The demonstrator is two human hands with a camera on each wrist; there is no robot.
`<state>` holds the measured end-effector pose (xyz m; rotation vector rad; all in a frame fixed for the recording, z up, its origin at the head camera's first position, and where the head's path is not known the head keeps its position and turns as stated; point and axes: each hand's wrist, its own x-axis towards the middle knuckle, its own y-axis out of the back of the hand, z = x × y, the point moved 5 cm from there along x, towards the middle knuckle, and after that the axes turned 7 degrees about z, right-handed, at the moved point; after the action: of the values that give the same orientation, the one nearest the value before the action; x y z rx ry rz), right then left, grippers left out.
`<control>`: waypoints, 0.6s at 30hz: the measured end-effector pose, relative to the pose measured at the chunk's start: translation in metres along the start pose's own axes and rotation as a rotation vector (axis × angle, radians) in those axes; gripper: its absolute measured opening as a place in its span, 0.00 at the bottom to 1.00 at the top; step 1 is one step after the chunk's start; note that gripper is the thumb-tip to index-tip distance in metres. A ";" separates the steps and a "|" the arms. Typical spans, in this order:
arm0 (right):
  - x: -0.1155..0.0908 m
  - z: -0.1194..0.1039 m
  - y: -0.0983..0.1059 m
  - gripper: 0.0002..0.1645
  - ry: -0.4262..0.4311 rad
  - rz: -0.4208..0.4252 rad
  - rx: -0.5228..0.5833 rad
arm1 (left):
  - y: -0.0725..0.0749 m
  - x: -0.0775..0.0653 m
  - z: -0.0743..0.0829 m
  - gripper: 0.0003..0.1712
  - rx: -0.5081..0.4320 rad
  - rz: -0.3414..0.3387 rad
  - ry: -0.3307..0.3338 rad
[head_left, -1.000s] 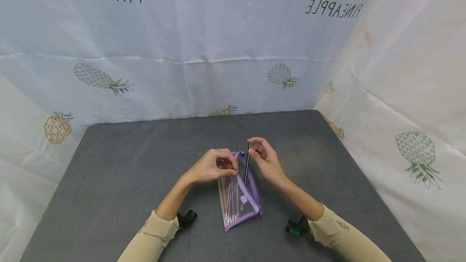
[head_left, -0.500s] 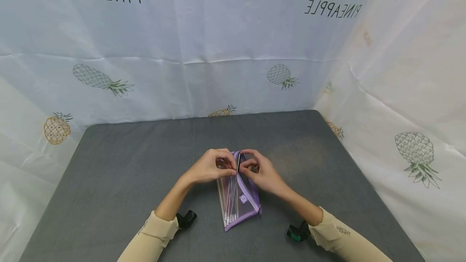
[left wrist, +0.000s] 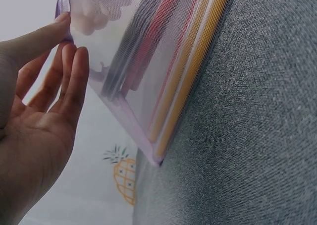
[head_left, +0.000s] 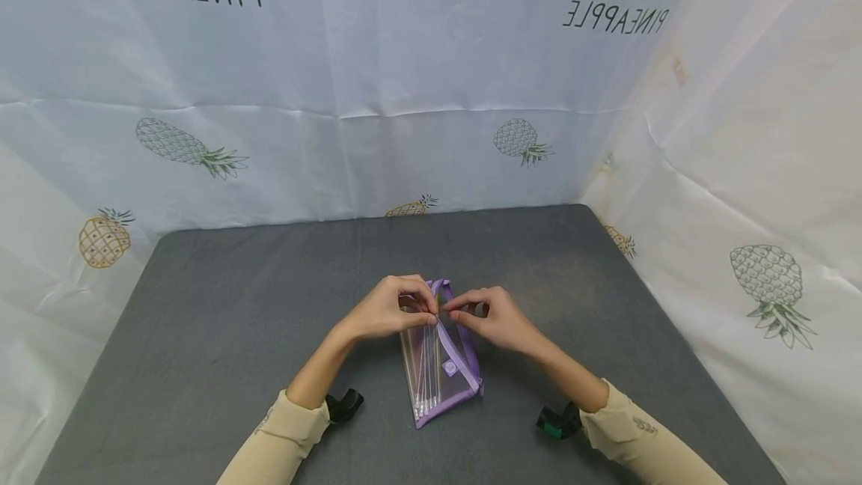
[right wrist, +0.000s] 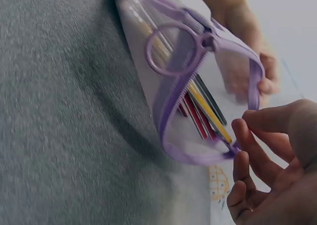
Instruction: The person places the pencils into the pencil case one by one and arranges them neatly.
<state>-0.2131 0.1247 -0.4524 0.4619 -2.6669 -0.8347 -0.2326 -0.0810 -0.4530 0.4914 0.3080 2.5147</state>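
Note:
A see-through mesh pencil case (head_left: 438, 395) with purple trim leans above the dark table, its zipped mouth gaping. My left hand (head_left: 393, 309) pinches the rim between thumb and fingers, seen also in the left wrist view, where the hand (left wrist: 44, 101) is at the case's upper edge. Inside lie a yellow pencil (right wrist: 203, 98), red sticks (right wrist: 195, 117) and a dark pen (right wrist: 214, 105). My right hand (head_left: 494, 316) is at the mouth, fingers loosely bent with nothing between them; in the right wrist view its fingertips (right wrist: 238, 127) overlap the rim near the yellow pencil's end.
A purple ring pull (right wrist: 171, 74) hangs from the zip. The dark grey table (head_left: 269, 305) is backed by a white curtain (head_left: 417, 58) with pineapple prints, which also covers the right side. Black wrist mounts (head_left: 345, 406) sit under both forearms.
The right hand has carried a dark pen leftward to the case's mouth and let it go inside; the pen no longer stands out above the rim. The left hand has kept its place.

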 end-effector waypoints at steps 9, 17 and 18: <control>-0.001 0.009 0.016 0.09 -0.052 0.092 0.029 | -0.005 0.000 -0.004 0.07 0.034 -0.051 -0.003; -0.006 0.007 0.015 0.09 -0.055 0.094 0.027 | -0.011 -0.003 -0.014 0.16 0.078 -0.160 -0.014; -0.007 0.006 0.013 0.08 -0.042 0.097 0.018 | -0.010 -0.003 -0.015 0.17 0.095 -0.160 -0.015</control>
<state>-0.2121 0.1408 -0.4505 0.3192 -2.7126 -0.8013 -0.2310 -0.0762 -0.4703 0.5020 0.4456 2.3482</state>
